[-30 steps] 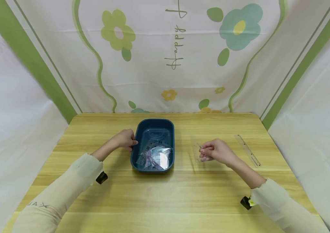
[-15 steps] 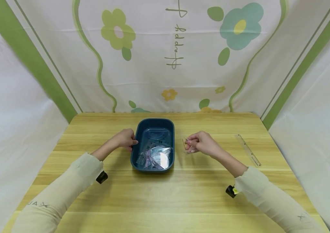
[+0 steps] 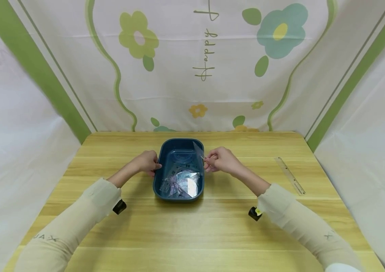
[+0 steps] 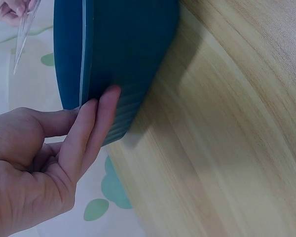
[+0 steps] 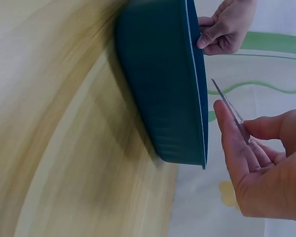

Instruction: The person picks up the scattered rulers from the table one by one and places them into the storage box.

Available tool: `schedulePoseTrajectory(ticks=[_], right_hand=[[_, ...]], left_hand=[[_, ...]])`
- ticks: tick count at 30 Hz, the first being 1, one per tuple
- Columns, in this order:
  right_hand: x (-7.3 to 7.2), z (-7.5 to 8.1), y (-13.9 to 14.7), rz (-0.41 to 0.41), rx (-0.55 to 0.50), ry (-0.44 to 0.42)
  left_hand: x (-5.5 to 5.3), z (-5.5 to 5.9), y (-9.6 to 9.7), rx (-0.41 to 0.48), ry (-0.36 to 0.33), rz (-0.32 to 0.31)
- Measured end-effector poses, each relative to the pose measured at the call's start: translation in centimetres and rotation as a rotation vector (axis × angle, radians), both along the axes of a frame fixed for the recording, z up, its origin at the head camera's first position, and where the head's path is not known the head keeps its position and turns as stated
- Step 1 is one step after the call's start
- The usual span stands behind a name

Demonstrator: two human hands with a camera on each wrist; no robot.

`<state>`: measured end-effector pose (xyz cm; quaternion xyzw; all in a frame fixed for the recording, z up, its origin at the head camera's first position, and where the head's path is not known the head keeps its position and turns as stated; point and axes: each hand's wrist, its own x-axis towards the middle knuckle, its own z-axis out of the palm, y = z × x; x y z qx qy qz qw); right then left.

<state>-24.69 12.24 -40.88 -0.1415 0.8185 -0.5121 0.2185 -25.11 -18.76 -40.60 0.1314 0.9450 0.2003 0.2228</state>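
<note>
My left hand (image 3: 147, 162) grips the left rim of a dark blue plastic bin (image 3: 156, 185), thumb inside and fingers along the outer wall, as the left wrist view shows. My right hand (image 3: 221, 160) pinches a clear set square (image 3: 197, 149) between thumb and fingers. The set square stands tilted over the bin's right rim, its pointed corner inside the rim's outline in the head view. Inside the bin lie several clear drawing pieces, among them a protractor (image 3: 188, 186) and purplish pieces (image 3: 175, 187), overlapping and shiny.
A clear straight ruler (image 3: 290, 176) lies slantwise on the wooden table (image 3: 192, 234), right of the right hand. White cloth with printed flowers (image 3: 197, 87) hangs behind the table's back edge and along both sides.
My right hand has carried the set square leftward from the table to the bin's right rim. The left hand and the bin have stayed in place.
</note>
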Motion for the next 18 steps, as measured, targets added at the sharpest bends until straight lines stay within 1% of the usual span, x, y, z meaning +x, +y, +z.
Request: schedulePoseTrajectory(ticks=[3, 9, 12, 15, 18], right_hand=[[-0.5, 0.0, -0.7, -0.009, -0.008, -0.009], [-1.1, -0.1, -2.3, -0.025, 0.024, -0.005], [-1.3, -0.3, -3.1, -0.039, 0.008, -0.034], [-1.5, -0.5, -3.9, -0.057, -0.027, -0.082], [-1.7, -0.6, -4.4, -0.064, -0.023, -0.08]], left_hand=[[0.0, 0.1, 0.1, -0.009, 0.001, -0.005], [-0.1, -0.1, 0.0, -0.01, 0.01, -0.014], [-0.1, -0.1, -0.1, -0.006, 0.005, -0.01], [-0.1, -0.1, -0.1, -0.007, 0.005, -0.012], [-0.1, 0.0, -0.1, -0.009, 0.006, -0.015]])
